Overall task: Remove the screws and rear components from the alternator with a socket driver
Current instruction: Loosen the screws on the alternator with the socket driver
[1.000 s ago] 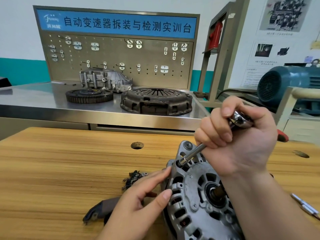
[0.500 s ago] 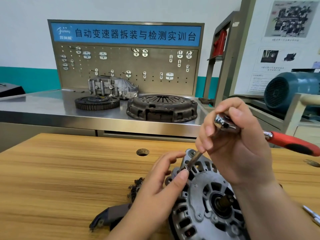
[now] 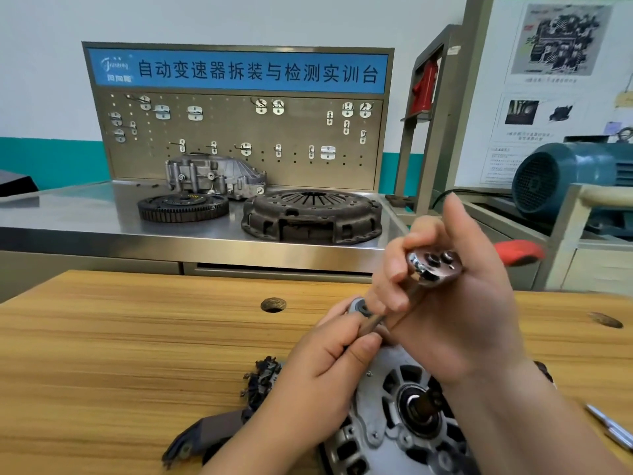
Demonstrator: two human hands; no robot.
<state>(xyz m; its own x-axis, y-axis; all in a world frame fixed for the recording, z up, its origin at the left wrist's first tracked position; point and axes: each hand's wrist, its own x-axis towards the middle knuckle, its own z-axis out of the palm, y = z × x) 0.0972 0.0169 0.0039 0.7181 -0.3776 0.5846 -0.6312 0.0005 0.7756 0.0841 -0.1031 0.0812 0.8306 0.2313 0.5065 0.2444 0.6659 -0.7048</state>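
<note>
item: alternator (image 3: 404, 423), flat on bench (image 3: 137, 354). right hand (image 3: 455, 303) curled round socket driver (image 3: 433, 267) head; left hand (image 3: 329, 365) pinching its shaft (screw hidden). advice: hold socket square, turn gently.

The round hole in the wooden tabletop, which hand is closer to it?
Left. The left hand is just right of and below the round hole, pinching the shaft of the silver socket driver; the right hand grips its head farther right.
</note>
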